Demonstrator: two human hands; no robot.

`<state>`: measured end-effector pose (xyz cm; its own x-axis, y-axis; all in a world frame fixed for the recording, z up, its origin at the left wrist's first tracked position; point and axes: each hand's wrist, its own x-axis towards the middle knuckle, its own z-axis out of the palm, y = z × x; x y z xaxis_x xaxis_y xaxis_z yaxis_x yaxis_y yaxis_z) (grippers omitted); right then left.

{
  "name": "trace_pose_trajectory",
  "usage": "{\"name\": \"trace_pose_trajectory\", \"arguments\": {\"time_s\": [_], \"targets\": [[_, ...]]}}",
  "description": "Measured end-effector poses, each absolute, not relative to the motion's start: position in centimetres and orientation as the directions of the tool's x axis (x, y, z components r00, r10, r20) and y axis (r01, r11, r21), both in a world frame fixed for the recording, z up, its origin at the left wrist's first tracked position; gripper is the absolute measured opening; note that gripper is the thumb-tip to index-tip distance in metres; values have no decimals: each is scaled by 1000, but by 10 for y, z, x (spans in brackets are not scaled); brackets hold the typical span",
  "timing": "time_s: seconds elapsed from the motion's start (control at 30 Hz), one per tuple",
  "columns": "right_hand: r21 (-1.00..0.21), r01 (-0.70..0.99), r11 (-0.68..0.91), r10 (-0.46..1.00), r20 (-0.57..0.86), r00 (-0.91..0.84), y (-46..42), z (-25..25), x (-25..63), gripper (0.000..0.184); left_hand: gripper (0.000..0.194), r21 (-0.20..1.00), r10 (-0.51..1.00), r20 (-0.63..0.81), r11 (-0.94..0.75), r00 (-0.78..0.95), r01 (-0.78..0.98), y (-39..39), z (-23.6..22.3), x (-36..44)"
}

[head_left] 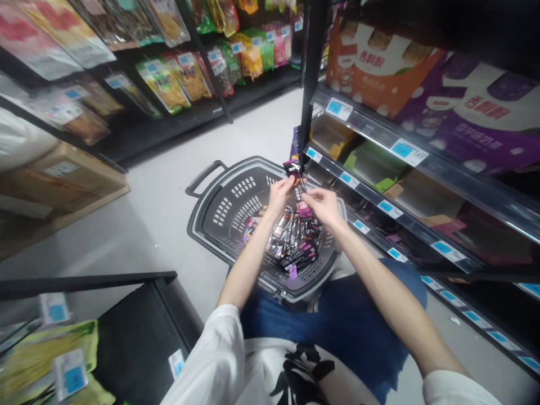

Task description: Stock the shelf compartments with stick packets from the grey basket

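Observation:
I am crouched in a shop aisle over a grey plastic shopping basket (219,208) on the floor. A heap of small dark and purple snack packets (295,239) fills its near right part. My left hand (280,193) and my right hand (323,203) meet above the heap. Both pinch a few of the same small dark packets (297,183), held upright between them at the basket's far right rim.
Black shelves on the right carry blue price tags (403,149) and large orange and purple boxes (476,112). Hanging snack bags (181,79) line the far shelves. A cardboard box (71,174) stands at the left. A low black shelf (139,337) is near my left knee.

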<state>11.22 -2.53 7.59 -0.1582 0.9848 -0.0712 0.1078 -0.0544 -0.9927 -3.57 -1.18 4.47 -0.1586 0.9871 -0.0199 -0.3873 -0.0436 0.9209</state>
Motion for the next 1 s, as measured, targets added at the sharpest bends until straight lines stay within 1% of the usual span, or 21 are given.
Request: {"name": "trace_pose_trajectory", "arguments": {"time_s": [0.07, 0.13, 0.2, 0.3, 0.43, 0.53, 0.67, 0.77, 0.9, 1.0], "targets": [[-994, 15, -108, 990, -109, -92, -23, 79, 114, 27, 52, 926, 992, -14, -34, -124, -375, -12, 43, -34], [-993, -39, -114, 993, -114, -8, -19, 81, 117, 32, 56, 945, 996, -14, -16, -90, -326, -13, 41, -31], [-994, -54, -97, 994, -99, 55, -15, 82, 120, 37, 55, 968, 998, -2, -13, -59, -250, -14, 39, -29], [-995, -57, -84, 992, -89, 94, -12, 81, 124, 39, 48, 983, 998, 50, -56, -37, -173, -16, 38, -27], [-989, -78, -127, 988, -133, 77, -14, 86, 124, 35, 41, 986, 991, 116, -123, -65, -116, -17, 36, -29], [-975, -122, -187, 982, -188, -2, -17, 93, 120, 32, 38, 988, 988, 124, -132, -87, -86, -16, 34, -34], [-968, -125, -218, 972, -204, -114, -18, 97, 116, 39, 36, 989, 983, 130, -138, -131, -58, -12, 31, -39], [-970, -107, -219, 973, -209, -97, -17, 94, 116, 41, 37, 989, 981, 126, -135, -149, -58, -10, 30, -39], [-965, -55, -255, 966, -251, -60, -13, 87, 119, 37, 38, 984, 973, 134, -153, -190, -89, -10, 30, -38], [-952, -46, -302, 953, -299, -50, -12, 86, 119, 35, 43, 982, 973, 141, -160, -181, -99, -10, 31, -37]]}}
